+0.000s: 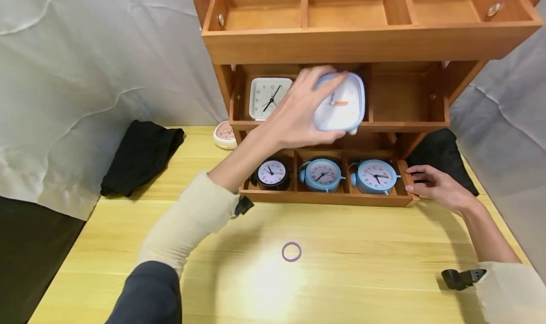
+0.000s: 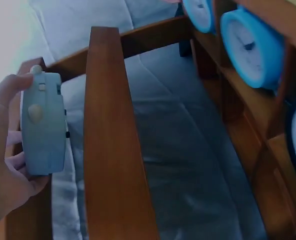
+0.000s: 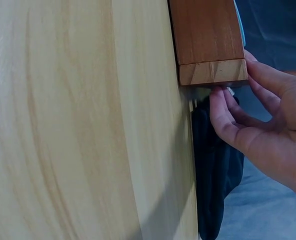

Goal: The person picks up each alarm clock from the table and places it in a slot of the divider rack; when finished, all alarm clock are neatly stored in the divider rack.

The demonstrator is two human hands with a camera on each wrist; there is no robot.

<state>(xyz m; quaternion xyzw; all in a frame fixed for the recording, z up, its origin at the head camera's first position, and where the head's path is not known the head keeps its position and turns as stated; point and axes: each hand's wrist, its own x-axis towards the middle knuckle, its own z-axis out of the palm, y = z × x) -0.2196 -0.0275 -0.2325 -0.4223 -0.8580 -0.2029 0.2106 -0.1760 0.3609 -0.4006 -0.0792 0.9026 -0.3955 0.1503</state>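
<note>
My left hand (image 1: 296, 108) grips a square alarm clock (image 1: 341, 108) with a pale lavender-blue rim, in front of the middle shelf of a wooden rack. Its white side, with an orange strip, faces the head camera and is blurred. The left wrist view shows the narrow side of the clock (image 2: 43, 125), with the thumb at one end and fingers behind. My right hand (image 1: 439, 189) touches the right end of the bottom shelf (image 1: 324, 197). In the right wrist view, its fingertips lie against the corner of the wooden end (image 3: 213, 72).
A white square clock (image 1: 268, 98) stands in the middle shelf's left compartment. Below sit a black clock (image 1: 271, 173) and two blue clocks (image 1: 323, 174). A pink-faced clock (image 1: 224, 133) stands left of the rack. Black cloth (image 1: 145, 155) and a purple ring (image 1: 291, 251) lie on the table.
</note>
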